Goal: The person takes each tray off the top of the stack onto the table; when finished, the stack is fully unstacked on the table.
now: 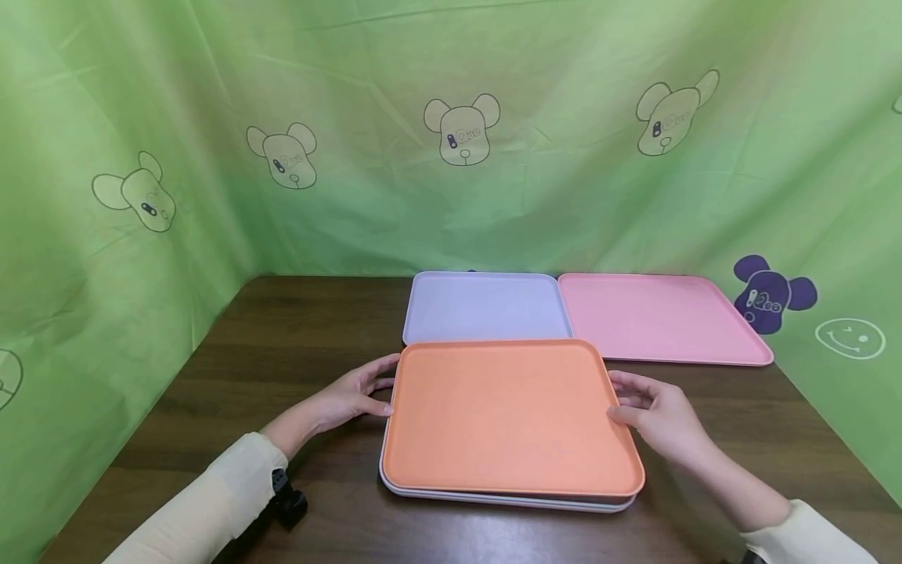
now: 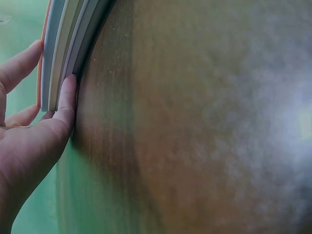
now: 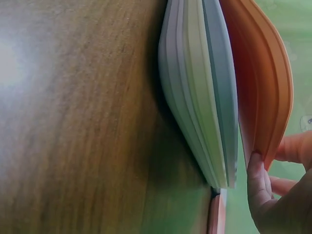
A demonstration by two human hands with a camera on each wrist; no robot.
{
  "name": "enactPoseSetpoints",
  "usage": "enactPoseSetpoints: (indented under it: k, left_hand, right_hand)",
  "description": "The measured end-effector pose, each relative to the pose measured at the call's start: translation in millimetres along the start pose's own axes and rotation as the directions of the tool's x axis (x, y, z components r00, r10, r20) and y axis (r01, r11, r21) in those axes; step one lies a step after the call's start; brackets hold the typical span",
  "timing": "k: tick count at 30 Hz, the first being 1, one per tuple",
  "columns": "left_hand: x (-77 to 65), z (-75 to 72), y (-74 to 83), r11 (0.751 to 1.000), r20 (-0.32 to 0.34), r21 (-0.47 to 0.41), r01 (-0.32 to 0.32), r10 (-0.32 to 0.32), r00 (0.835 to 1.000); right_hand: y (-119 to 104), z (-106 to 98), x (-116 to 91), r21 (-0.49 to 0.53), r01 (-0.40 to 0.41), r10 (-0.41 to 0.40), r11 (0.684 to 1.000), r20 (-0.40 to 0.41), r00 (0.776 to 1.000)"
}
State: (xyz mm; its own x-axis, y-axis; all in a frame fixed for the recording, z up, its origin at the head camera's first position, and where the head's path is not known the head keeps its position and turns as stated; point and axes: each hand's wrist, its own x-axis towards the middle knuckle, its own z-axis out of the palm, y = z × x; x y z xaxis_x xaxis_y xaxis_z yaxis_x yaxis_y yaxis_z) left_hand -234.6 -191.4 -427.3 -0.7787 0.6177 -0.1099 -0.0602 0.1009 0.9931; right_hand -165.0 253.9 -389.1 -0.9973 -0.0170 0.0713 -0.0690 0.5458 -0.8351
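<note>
An orange tray [image 1: 514, 419] lies on top of a stack of several trays [image 3: 195, 87], its right side raised off them. My right hand [image 1: 658, 415] pinches the orange tray's right rim, with the thumb near the top and the other fingers round the edge. At the left side, my left hand [image 1: 348, 398] touches the stack with fairly straight fingers. In the left wrist view, one fingertip [image 2: 36, 48] meets the orange rim and another finger lies against the side of the lower trays. Pale blue-grey, yellowish and lilac edges show in the stack.
Behind the stack, a lilac tray [image 1: 486, 305] and a pink tray [image 1: 662, 317] lie side by side on the dark wooden table [image 1: 282, 329]. A green printed curtain [image 1: 366, 219] hangs round the back and sides. Both sleeves are cream, and a black device [image 1: 287, 499] sits at the left wrist.
</note>
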Motion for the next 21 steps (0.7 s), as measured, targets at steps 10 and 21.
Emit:
enactPoseSetpoints:
  k: [10,21]
  left_hand:
    - [-0.7,1.3,2.6,1.0,-0.015,0.003,0.012,-0.012,1.0]
    - [-0.6,0.6,3.2,1.0,-0.021,0.008,0.023,-0.023,1.0]
  right_hand:
    - [-2.7,-2.1,1.9,-0.066,-0.01,0.01,0.998,0.004,1.0]
    - [1.2,-3.7,5.1,-0.081,-0.035,0.038,0.996,0.03,0.999]
